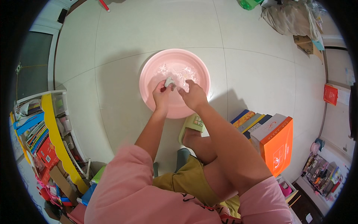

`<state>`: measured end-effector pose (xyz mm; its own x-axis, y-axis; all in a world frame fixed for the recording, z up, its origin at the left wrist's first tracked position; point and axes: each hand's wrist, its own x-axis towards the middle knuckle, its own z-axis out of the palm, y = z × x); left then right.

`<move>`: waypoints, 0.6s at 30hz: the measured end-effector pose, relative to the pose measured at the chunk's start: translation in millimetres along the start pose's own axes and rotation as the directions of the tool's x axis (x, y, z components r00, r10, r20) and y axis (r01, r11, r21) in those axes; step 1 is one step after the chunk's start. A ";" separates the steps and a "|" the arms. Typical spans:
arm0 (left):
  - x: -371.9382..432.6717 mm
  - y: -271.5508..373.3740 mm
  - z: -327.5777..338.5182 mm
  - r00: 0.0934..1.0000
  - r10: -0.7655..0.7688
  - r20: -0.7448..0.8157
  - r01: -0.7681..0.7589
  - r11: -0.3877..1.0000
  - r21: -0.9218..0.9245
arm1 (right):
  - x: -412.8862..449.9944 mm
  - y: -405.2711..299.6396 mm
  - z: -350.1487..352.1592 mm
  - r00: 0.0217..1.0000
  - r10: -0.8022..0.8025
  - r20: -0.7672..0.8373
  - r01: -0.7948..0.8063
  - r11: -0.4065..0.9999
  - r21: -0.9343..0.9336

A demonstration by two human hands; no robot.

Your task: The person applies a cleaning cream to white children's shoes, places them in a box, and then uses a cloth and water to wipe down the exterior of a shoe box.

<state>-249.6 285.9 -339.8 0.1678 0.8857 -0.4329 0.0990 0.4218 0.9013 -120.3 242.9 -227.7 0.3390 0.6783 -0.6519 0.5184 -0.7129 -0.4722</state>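
Observation:
A round pink plastic basin (181, 112) stands on the tiled floor in front of me. Rippling water with bright glints (188, 73) fills part of it. Over its left half, my left hand (161, 96) grips a small crumpled, pale grey piece, perhaps cloth (169, 81), between thumb and fingers. A dark red patch shows by those fingers; what it is, I cannot tell. My right hand (195, 95) hovers above the right half with fingers spread, holding nothing visible. Its thumb points towards the pale piece, a small gap between them.
A green slipper (192, 126) on my foot sits close to the basin. At right stand an orange box (278, 148) and several books (246, 120). A shelf with a yellow scalloped edge (57, 134) holds books at left. Plastic bags (291, 18) lie at the far right.

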 end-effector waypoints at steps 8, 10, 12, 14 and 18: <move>-78.5 84.8 15.7 0.996 0.075 0.056 -0.080 0.992 0.095 | -3.1 -25.1 -0.5 0.953 0.066 0.295 -0.300 0.320 0.898; -78.4 81.1 8.7 0.984 0.157 0.084 -0.167 0.977 0.133 | -6.9 -26.0 -5.5 0.962 0.011 0.274 -0.267 0.259 0.928; -75.8 77.0 3.1 0.966 0.232 0.117 -0.250 0.953 0.169 | -8.7 -27.2 -6.9 0.968 -0.039 0.250 -0.238 0.191 0.952; -73.8 74.1 0.3 0.891 0.453 -0.042 -0.425 0.862 0.277 | -9.6 -28.9 -5.9 0.980 -0.111 0.164 -0.126 0.290 0.949; -80.9 78.4 2.9 0.956 0.265 -0.124 -0.235 0.949 0.211 | -9.3 -34.3 -5.2 0.991 -0.062 0.117 -0.086 0.364 0.927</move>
<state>-252.6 246.8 -234.2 0.0646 0.9827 -0.1734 0.2614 0.1510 0.9533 -137.1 262.0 -202.4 0.2120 0.6960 -0.6860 -0.5682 -0.4833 -0.6660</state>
